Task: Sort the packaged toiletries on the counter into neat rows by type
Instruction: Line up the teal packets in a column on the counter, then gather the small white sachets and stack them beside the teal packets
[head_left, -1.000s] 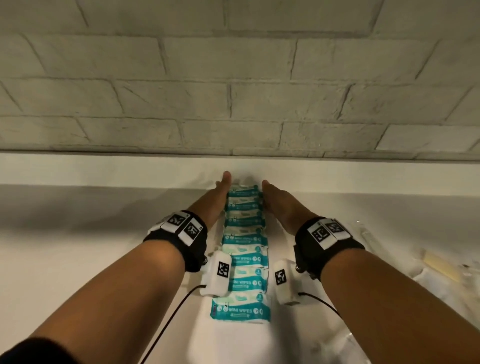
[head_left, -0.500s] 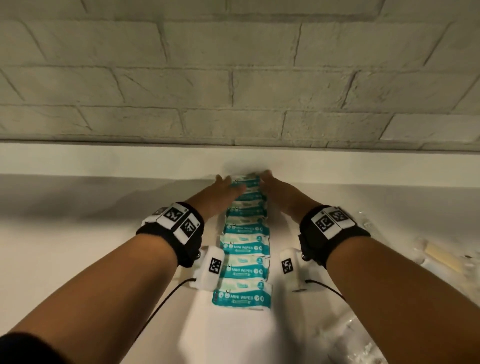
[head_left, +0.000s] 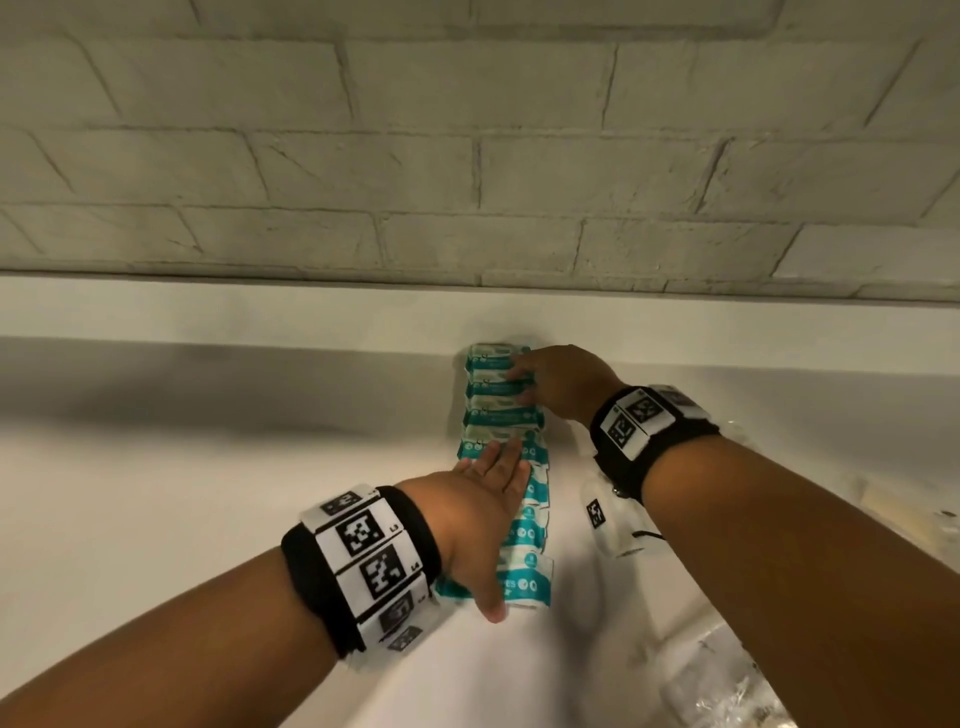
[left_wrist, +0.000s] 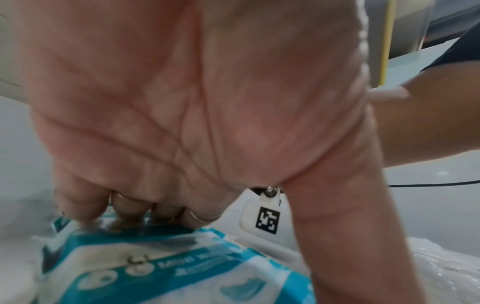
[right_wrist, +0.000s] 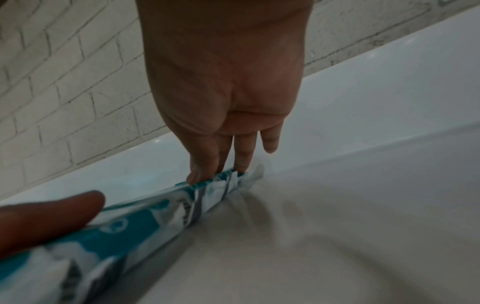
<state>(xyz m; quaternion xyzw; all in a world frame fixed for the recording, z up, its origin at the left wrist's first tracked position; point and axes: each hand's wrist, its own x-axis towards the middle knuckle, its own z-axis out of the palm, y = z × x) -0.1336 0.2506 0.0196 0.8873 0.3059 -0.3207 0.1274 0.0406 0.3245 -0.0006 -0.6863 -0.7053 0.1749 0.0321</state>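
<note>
A grey-white brick wall (head_left: 467, 156) rises behind the white counter (head_left: 208, 493), with a raised white ledge (head_left: 260, 312) running along the counter's back edge. A single row of teal-and-white mini wipes packs (head_left: 501, 415) lies on the counter, starting at the back edge under the ledge and running toward the front edge, each pack overlapping the next. The left hand (head_left: 483, 514) lies flat on the front half of the row, palm down, fingers straight and together, pressing on the packs, with the thumb stretched out past the frontmost pack; it curls round nothing. The right hand (head_left: 563, 384) rests against the right side of the row's back end, its straight fingertips (right_wrist: 200, 174) touching the packs' crimped edges, nothing pinched. Both wrists wear black bands (head_left: 654, 431) carrying white tags with black square codes. A small white tagged block (head_left: 605, 519) with a thin black cable sits beneath the right wrist. Crinkled clear plastic packets (head_left: 727, 691) lie near the counter's front right corner; their contents are too blurred to tell.
</note>
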